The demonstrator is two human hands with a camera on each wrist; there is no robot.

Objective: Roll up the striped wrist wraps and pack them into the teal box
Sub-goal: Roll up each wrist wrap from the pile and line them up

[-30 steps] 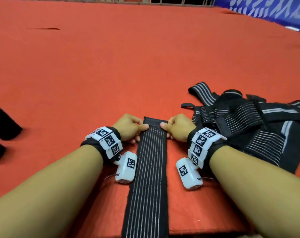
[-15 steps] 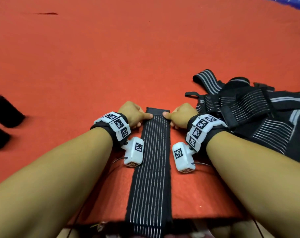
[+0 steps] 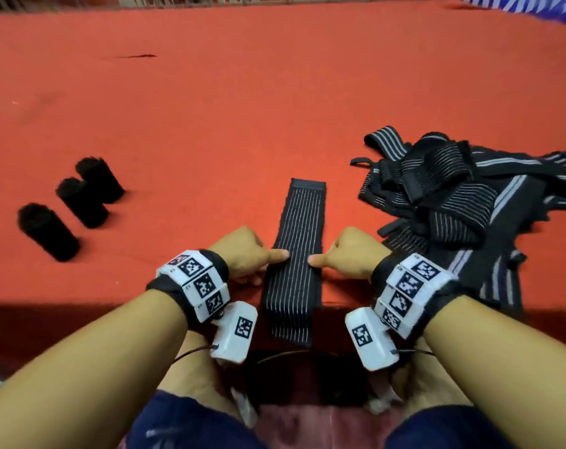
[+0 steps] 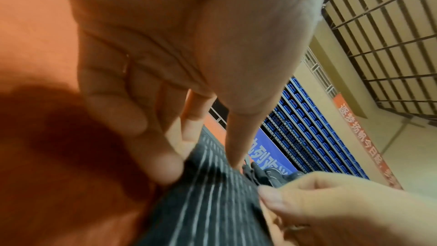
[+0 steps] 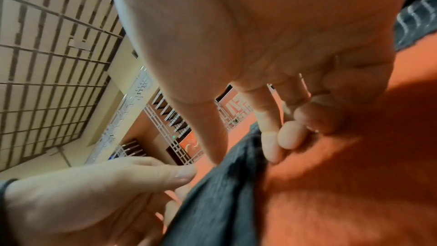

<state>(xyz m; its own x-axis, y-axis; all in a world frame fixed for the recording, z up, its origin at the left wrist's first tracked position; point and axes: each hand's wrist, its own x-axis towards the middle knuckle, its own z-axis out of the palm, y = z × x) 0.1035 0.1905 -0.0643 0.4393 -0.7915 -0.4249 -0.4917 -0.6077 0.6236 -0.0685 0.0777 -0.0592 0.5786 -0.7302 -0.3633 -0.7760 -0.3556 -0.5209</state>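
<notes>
One black striped wrist wrap (image 3: pixel 299 241) lies flat and lengthwise on the red table, its near end hanging over the front edge. My left hand (image 3: pixel 268 257) pinches its left edge and my right hand (image 3: pixel 323 260) pinches its right edge, thumbs on top, just behind the table edge. In the left wrist view the left hand (image 4: pixel 201 166) has its thumb on the striped wrap (image 4: pixel 208 203) and curled fingers at its edge. In the right wrist view the right hand (image 5: pixel 243 158) holds the wrap (image 5: pixel 220 203) the same way. The teal box is not in view.
Three rolled black wraps (image 3: pixel 81 202) lie on the table at the left. A loose pile of unrolled striped wraps (image 3: pixel 453 205) sits close to the right of my right hand. The red table (image 3: pixel 275 108) stretches far ahead; its front edge runs under my wrists.
Both hands have slid from the wrap's far end back toward me, to near the table edge. The far end now lies free and flat; the rolled wraps have come into view.
</notes>
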